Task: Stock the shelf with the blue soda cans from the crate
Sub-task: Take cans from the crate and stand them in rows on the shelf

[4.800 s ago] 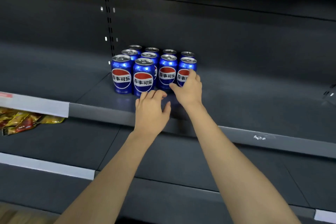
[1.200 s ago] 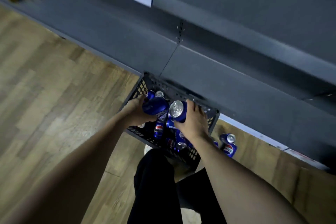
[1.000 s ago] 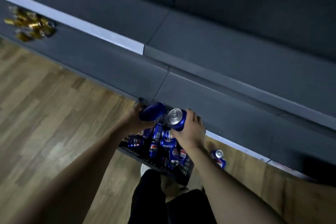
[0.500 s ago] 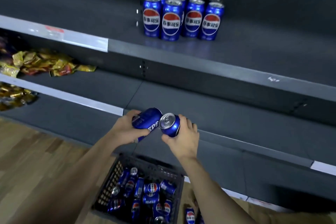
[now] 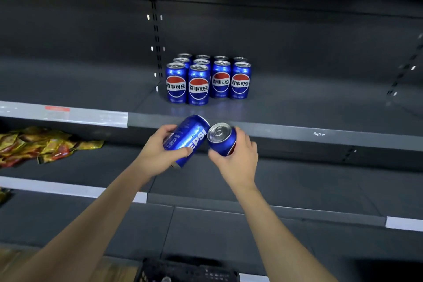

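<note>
Now both cans hang just below the shelf lip, under the stocked block.

Each of the hands grips one blue can: the left hand (image 5: 158, 151) wraps the left can (image 5: 186, 139), whose long axis slants up and to the right, top end toward the shelf (image 5: 297, 107); the right hand (image 5: 240, 158) curls round the right can (image 5: 221, 138), tipped so its silver lid faces the camera. The two cans meet or nearly meet at their upper ends. The standing cans (image 5: 208, 80) lie above and ahead, upright, about equally near both hands. Likely each can must be turned upright before it is set down. The crate (image 5: 183, 270) sits at the bottom edge.
</note>
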Motion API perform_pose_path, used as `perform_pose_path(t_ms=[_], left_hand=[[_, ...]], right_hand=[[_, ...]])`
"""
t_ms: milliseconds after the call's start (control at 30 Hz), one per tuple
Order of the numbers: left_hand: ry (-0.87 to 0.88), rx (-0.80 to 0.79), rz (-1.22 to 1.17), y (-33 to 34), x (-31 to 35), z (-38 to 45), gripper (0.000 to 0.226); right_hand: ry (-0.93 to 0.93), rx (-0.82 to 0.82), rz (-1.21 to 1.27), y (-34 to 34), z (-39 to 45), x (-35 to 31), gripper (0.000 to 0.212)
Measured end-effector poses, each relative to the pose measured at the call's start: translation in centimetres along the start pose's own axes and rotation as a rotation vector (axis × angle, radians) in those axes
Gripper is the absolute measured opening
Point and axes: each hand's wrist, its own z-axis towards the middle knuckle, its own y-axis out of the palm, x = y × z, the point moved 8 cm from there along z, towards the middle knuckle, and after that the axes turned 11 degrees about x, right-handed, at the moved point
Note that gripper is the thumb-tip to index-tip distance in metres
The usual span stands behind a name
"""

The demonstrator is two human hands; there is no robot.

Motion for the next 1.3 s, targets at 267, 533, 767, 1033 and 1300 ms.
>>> perform_pose_path(t_ms=[267, 533, 767, 1033, 1300], left_hand=[[0.093, 0.023, -0.107, 2.4, 4.5, 4.7, 0.053], [0.092, 0.118, -0.056, 4.7, 8.0, 8.5, 0.054], [0.091, 0.111, 0.192, 5.6, 8.7, 9.8, 0.057], [0.124, 0.063, 0.421, 6.5, 8.7, 10.2, 0.063], [0.09, -0.007, 0.577, 6.5, 7.7, 10.6, 0.055]], right_hand=[[-0.065, 0.107, 0.004, -1.5, 6.6, -1.8, 0.079], [-0.048, 0.01, 0.107, -0.9, 13.2, -1.9, 0.073], [0.073, -0.048, 0.239, 1.2, 16.7, -0.7, 0.058], [0.213, -0.122, 0.318, 3.2, 16.3, 1.9, 0.067], [0.214, -0.223, 0.366, 3.6, 16.3, 2.3, 0.086]])
